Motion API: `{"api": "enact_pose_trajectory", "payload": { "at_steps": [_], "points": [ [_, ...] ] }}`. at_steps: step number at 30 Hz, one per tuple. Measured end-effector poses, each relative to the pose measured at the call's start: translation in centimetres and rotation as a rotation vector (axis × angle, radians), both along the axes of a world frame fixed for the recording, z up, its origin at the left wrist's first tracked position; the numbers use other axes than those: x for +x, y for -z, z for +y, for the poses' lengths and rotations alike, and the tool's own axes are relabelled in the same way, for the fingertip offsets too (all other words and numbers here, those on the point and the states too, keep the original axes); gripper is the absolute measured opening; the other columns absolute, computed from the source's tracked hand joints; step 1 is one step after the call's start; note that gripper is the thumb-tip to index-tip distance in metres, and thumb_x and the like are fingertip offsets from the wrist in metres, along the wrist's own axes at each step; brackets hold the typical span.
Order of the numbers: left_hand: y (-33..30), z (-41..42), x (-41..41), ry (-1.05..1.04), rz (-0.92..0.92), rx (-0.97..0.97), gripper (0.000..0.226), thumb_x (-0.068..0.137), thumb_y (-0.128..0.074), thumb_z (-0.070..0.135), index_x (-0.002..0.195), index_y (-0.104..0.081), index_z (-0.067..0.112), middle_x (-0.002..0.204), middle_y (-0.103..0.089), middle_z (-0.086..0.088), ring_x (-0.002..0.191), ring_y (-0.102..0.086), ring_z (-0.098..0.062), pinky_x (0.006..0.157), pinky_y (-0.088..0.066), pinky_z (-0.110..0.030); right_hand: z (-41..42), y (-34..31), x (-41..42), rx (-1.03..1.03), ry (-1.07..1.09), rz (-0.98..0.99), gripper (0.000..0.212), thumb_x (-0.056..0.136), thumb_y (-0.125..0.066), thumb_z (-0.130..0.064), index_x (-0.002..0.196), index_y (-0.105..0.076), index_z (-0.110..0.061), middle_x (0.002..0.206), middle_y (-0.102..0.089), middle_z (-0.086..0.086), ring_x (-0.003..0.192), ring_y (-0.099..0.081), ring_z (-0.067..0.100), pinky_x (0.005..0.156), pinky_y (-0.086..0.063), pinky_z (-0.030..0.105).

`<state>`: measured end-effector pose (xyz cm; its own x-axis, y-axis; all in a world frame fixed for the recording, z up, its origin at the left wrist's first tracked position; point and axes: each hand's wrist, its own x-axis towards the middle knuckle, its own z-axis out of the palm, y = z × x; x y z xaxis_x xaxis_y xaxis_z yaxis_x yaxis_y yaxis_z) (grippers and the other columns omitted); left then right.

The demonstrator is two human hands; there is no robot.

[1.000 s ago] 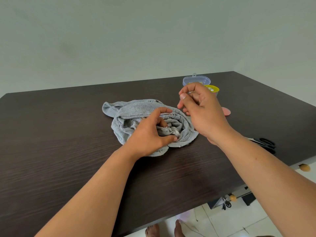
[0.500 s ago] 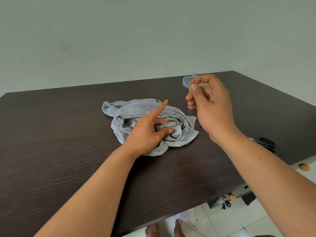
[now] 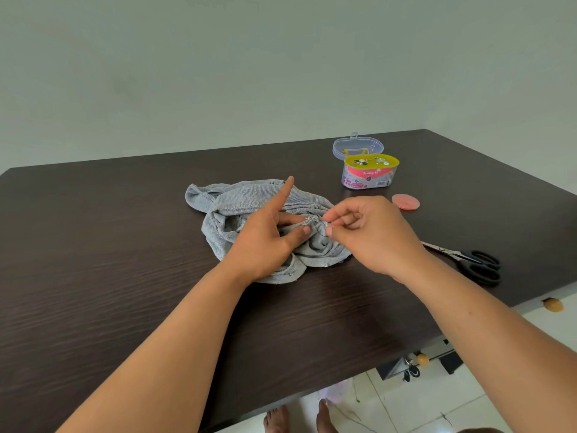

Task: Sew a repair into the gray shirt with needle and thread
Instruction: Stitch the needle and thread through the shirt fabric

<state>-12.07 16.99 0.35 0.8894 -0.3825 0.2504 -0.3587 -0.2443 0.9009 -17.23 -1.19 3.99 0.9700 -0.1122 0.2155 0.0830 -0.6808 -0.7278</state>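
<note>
I'd keep my left hand pinching the shirt fold taut while my right hand, fingertips pinched on the needle I guess, stitches just beside it.

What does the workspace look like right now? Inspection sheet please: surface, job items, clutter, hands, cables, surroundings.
Surface: dark wood-grain table, shirt bunched near its middle.
Job's things: gray shirt crumpled on the table; thin thread visible at the stitch spot; needle too small to tell.
Clutter: open sewing kit box with its clear lid behind it; pink disc; black-handled scissors near the right edge.
Hands: left hand pinches a shirt fold, index finger raised; right hand pinches at the stitch spot.
Cables: nothing seen.
Surroundings: plain pale wall; white tiled floor; bare feet under the table edge.
</note>
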Motion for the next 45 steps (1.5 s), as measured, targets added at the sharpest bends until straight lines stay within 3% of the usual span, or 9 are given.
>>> {"api": "enact_pose_trajectory", "payload": {
  "at_steps": [6,10,19,23,26,33,37,40,45],
  "points": [
    [-0.2,0.1,-0.1,-0.025,-0.003,0.035,0.089,0.094,-0.072,0.019,0.160,-0.016,0.041,0.099,-0.077,0.018,0.050,-0.053,-0.003,0.052,-0.046,-0.015,0.1,0.2,-0.1,0.002,0.058,0.020,0.012,0.081,-0.080,-0.019,0.082,-0.070,-0.026,0.070,-0.072,-0.009,0.061,-0.063,-0.003,0.057,-0.040,0.013],
    [-0.4,0.0,-0.3,-0.022,-0.002,0.046,0.090,0.094,-0.072,0.018,0.160,-0.015,0.041,0.095,-0.075,0.024,0.050,-0.052,-0.006,0.050,-0.048,-0.019,0.4,0.3,-0.2,0.019,0.058,0.032,0.014,0.080,-0.080,-0.021,0.081,-0.068,-0.026,0.074,-0.072,-0.006,0.063,-0.064,0.001,0.056,-0.041,0.015],
    [-0.4,0.0,-0.4,-0.018,-0.016,0.032,0.090,0.094,-0.071,0.016,0.159,-0.015,0.043,0.099,-0.075,0.013,0.045,-0.049,0.001,0.048,-0.045,-0.016,0.4,0.1,-0.3,0.001,0.057,0.030,0.016,0.081,-0.078,-0.018,0.082,-0.064,-0.026,0.079,-0.073,-0.004,0.075,-0.068,0.009,0.058,-0.046,0.018],
    [-0.3,-0.1,-0.3,-0.029,-0.083,0.098,0.091,0.093,-0.072,0.020,0.159,-0.014,0.042,0.102,-0.074,0.013,0.050,-0.054,0.006,0.062,-0.045,-0.013,0.5,0.0,-0.3,-0.011,0.045,0.028,0.018,0.081,-0.077,-0.017,0.082,-0.062,-0.026,0.076,-0.074,-0.005,0.073,-0.069,0.008,0.057,-0.045,0.017],
    [-0.2,-0.1,-0.2,-0.040,-0.107,0.135,0.093,0.092,-0.074,0.023,0.160,-0.012,0.042,0.101,-0.074,0.014,0.059,-0.056,0.013,0.076,-0.043,-0.020,0.7,0.1,-0.2,0.003,0.045,0.017,0.020,0.081,-0.077,-0.016,0.082,-0.060,-0.026,0.075,-0.074,-0.005,0.075,-0.069,0.008,0.060,-0.049,0.022],
    [-0.4,-0.1,-0.3,-0.041,-0.099,0.127,0.096,0.093,-0.073,0.025,0.160,-0.006,0.041,0.104,-0.073,0.014,0.062,-0.058,0.015,0.076,-0.045,-0.019,0.7,1.1,0.0,0.239,0.066,0.029,0.028,0.080,-0.079,-0.011,0.083,-0.054,-0.023,0.078,-0.076,-0.005,0.076,-0.072,0.011,0.083,-0.059,0.048],
    [-0.2,-0.2,-0.2,-0.054,-0.122,0.147,0.097,0.092,-0.074,0.027,0.160,-0.006,0.042,0.101,-0.069,0.018,0.073,-0.061,0.015,0.079,-0.046,-0.011,1.0,1.3,0.1,0.319,0.055,0.003,0.029,0.080,-0.079,-0.008,0.082,-0.052,-0.017,0.077,-0.077,-0.001,0.070,-0.071,0.015,0.080,-0.059,0.050],
    [0.1,-0.3,-0.1,-0.018,-0.152,0.149,0.097,0.093,-0.073,0.026,0.161,-0.005,0.039,0.100,-0.076,0.011,0.085,-0.070,-0.005,0.079,-0.047,-0.007,1.5,1.5,0.1,0.394,0.057,-0.044,0.032,0.079,-0.080,-0.005,0.081,-0.049,-0.015,0.077,-0.074,0.002,0.067,-0.071,0.016,0.078,-0.060,0.051],
    [0.2,-0.3,-0.2,0.006,-0.173,0.135,0.096,0.096,-0.070,0.019,0.161,-0.002,0.035,0.097,-0.078,0.016,0.073,-0.067,-0.002,0.075,-0.043,-0.005,1.8,1.5,0.1,0.450,0.098,-0.079,0.033,0.075,-0.086,-0.011,0.082,-0.053,-0.012,0.087,-0.053,0.011,0.073,-0.074,0.028,0.070,-0.063,0.044]
  ]
}}
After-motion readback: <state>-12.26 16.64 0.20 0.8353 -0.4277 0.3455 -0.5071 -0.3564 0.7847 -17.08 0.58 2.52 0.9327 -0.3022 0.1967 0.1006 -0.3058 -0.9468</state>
